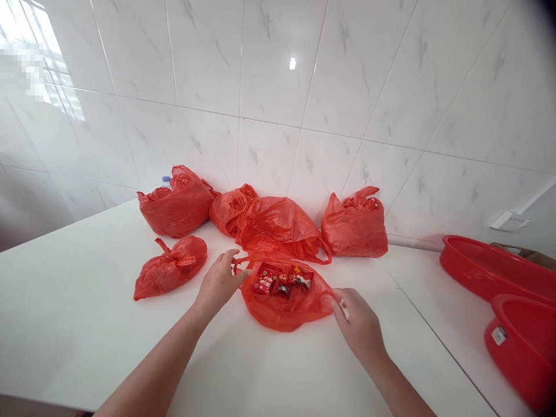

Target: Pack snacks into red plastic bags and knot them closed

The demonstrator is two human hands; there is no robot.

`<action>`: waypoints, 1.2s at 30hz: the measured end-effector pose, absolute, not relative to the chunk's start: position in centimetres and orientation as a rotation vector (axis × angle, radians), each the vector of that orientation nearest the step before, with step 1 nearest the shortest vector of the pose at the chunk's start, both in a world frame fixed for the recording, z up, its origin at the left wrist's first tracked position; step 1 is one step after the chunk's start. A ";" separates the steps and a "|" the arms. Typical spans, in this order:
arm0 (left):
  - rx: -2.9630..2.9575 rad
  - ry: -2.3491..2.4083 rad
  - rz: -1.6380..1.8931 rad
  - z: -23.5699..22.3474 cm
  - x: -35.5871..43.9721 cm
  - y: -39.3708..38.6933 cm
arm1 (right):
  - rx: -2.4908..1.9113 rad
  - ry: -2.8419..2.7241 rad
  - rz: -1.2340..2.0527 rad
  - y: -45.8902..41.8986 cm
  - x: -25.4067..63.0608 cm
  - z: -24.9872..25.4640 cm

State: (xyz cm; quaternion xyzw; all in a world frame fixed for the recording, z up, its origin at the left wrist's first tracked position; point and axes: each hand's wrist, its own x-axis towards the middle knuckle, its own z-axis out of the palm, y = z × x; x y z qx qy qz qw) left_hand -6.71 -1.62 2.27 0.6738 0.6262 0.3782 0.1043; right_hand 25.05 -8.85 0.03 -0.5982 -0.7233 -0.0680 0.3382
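Observation:
A red plastic bag [284,315] lies with its mouth spread wide on the white table. Inside it, several small red snack packets [264,279] show, some with white lettering. My left hand [219,281] is at the bag's left side, its thumb and fingers curled around the handle edge. On the right side, my right hand [358,321] pinches the bag's rim between thumb and fingers. Part of the right fingertips is hidden by the film. Just behind the open bag rests another red bag [280,223], its loose plastic reaching the open one.
A knotted red bag [171,266] lies left of my left hand. Against the tiled wall stand more filled red bags [178,202], with a blue-capped bottle [166,182] behind, and another bag [355,226] right. Red plastic baskets [499,313] occupy the right side.

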 end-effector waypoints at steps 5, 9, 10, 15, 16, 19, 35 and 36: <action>1.834 1.714 1.138 3.0 -6.0 -1.8 | -1.574 -2.219 -0.201 -7.2 23.7 -0.6; 1.740 1.592 1.219 4.1 -6.1 -2.0 | -1.820 -2.239 -0.150 -6.4 24.6 -0.4; 1.721 1.556 1.240 4.3 -6.2 -1.9 | -1.834 -2.237 -0.103 -6.3 24.9 -0.2; 1.616 1.395 1.329 6.0 -6.0 -0.8 | -1.789 -2.057 0.223 -5.8 26.3 2.6; 1.583 1.356 1.358 6.7 -5.7 -0.6 | -1.732 -1.974 0.285 -5.6 26.5 3.7; 1.501 1.193 1.555 10.1 -4.6 -0.5 | -1.464 -1.636 0.292 -5.3 27.1 7.4; 1.679 1.012 1.621 17.3 -3.6 -1.0 | -0.916 -0.656 1.148 -4.3 27.5 14.0; 1.658 0.986 1.665 17.5 -3.8 -1.4 | -0.866 -0.637 1.164 -4.4 27.3 14.3</action>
